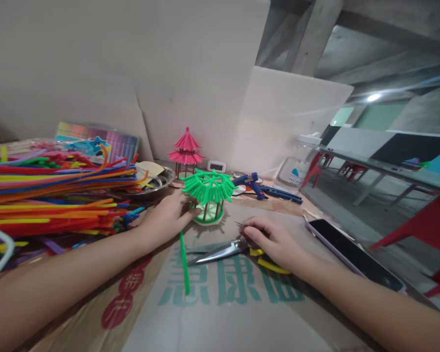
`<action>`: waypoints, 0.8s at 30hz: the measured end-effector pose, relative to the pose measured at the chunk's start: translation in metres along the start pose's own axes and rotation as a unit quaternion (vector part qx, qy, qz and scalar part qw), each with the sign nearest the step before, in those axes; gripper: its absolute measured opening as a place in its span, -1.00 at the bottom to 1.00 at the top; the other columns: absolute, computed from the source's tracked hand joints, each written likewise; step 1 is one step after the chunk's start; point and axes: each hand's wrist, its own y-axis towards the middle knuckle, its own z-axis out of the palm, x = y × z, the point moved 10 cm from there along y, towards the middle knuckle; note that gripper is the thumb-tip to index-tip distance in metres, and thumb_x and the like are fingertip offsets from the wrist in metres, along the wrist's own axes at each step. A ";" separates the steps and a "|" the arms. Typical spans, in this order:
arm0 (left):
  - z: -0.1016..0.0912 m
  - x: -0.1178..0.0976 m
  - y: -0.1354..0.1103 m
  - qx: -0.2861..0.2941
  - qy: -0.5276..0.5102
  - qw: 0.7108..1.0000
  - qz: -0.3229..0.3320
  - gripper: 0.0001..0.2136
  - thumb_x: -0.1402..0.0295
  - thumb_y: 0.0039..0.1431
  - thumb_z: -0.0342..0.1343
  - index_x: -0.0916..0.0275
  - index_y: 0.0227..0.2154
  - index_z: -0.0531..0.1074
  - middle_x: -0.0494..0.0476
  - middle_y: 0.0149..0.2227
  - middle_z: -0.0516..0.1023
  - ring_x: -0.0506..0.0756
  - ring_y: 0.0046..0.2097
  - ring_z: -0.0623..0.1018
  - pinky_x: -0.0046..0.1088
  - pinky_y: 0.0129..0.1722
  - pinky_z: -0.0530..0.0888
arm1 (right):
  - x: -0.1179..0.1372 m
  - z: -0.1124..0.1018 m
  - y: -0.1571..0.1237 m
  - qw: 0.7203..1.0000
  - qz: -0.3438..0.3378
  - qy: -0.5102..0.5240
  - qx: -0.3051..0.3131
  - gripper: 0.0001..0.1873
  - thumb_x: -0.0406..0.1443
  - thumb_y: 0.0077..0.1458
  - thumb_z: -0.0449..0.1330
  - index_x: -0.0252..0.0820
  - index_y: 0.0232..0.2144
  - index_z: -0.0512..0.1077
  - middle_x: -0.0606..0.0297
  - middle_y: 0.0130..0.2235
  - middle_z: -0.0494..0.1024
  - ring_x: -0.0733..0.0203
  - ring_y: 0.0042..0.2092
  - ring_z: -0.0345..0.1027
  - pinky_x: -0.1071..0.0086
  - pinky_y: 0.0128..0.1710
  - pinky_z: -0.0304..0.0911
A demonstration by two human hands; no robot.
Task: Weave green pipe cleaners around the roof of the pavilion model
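Observation:
A small green pavilion model (209, 195) with a pipe-cleaner roof stands on the cardboard (223, 313). My left hand (168, 217) is curled against its left side, thumb touching the base. A loose green pipe cleaner (184, 264) lies below that hand. My right hand (275, 242) rests on the cardboard with its fingers pinched on a thin pointed thing, over the yellow handles of the scissors (220, 252), whose metal blades point left.
A big heap of coloured pipe cleaners (51, 190) fills the left. Behind stand a pink pavilion model (186, 151), a metal dish (157, 183), a blue glue gun (256, 186) and a jar (297, 166). A phone (352, 254) lies right, near the table edge.

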 end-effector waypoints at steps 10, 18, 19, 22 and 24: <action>0.004 0.014 0.000 0.012 -0.078 0.996 -0.050 -0.53 0.07 0.15 0.13 0.20 0.05 0.29 0.23 0.02 0.55 0.27 0.05 0.55 -0.14 0.10 0.44 | 0.003 0.004 -0.001 1.000 -0.019 -0.004 0.005 -0.71 -0.17 0.29 0.04 -0.17 -0.39 0.44 0.26 -0.40 0.53 0.18 -0.37 0.36 0.36 -0.36 0.19; -0.005 -0.021 0.000 0.016 0.008 0.999 0.033 -0.67 0.01 0.14 0.13 0.21 -0.43 0.36 0.14 -0.29 0.47 0.21 -0.17 0.50 -0.29 -0.12 0.44 | 0.006 0.005 0.000 1.000 -0.017 0.004 0.014 -0.73 -0.18 0.28 0.05 -0.18 -0.37 0.45 0.25 -0.38 0.54 0.17 -0.34 0.36 0.36 -0.35 0.17; -0.004 -0.023 0.000 0.018 0.008 0.999 0.043 -0.66 0.01 0.15 0.12 0.21 -0.45 0.37 0.13 -0.31 0.46 0.20 -0.18 0.49 -0.30 -0.14 0.43 | 0.006 0.005 0.000 1.000 -0.015 0.005 0.015 -0.73 -0.18 0.28 0.05 -0.18 -0.38 0.44 0.26 -0.39 0.53 0.18 -0.35 0.35 0.37 -0.35 0.17; 0.001 -0.020 0.001 0.037 -0.016 0.998 0.044 -0.65 0.00 0.16 0.14 0.22 -0.43 0.43 0.10 -0.36 0.47 0.17 -0.22 0.48 -0.34 -0.18 0.44 | 0.006 0.006 0.000 1.000 -0.008 0.007 0.019 -0.73 -0.18 0.28 0.06 -0.17 -0.41 0.41 0.30 -0.43 0.47 0.21 -0.39 0.31 0.38 -0.38 0.15; 0.006 -0.018 0.001 0.055 -0.031 0.997 0.043 -0.65 -0.02 0.14 0.17 0.21 -0.41 0.47 0.08 -0.40 0.49 0.17 -0.23 0.50 -0.35 -0.17 0.46 | 0.005 0.007 0.000 1.000 -0.007 0.010 0.021 -0.72 -0.17 0.28 0.05 -0.17 -0.41 0.41 0.31 -0.44 0.46 0.21 -0.40 0.29 0.38 -0.39 0.14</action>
